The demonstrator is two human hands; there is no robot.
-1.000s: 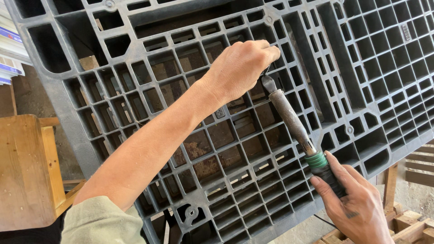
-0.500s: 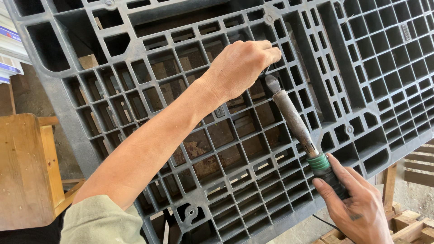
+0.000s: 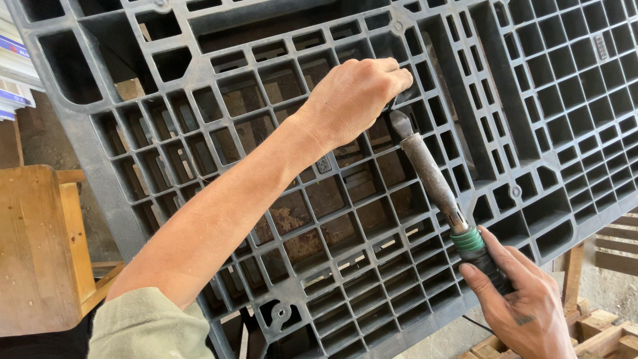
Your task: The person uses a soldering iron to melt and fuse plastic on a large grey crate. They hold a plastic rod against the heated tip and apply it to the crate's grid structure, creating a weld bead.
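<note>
Repair work on a dark grey plastic pallet: your right hand, near the pallet's lower right edge, grips the black, green-collared handle of a soldering iron whose flat tip meets a rib just right of centre. Your left hand is clenched there, pinching something thin and dark I cannot identify. You appear to be mid-weld; the next move likely calls for a steady tip. Several open grid cells show brown wood behind them.
</note>
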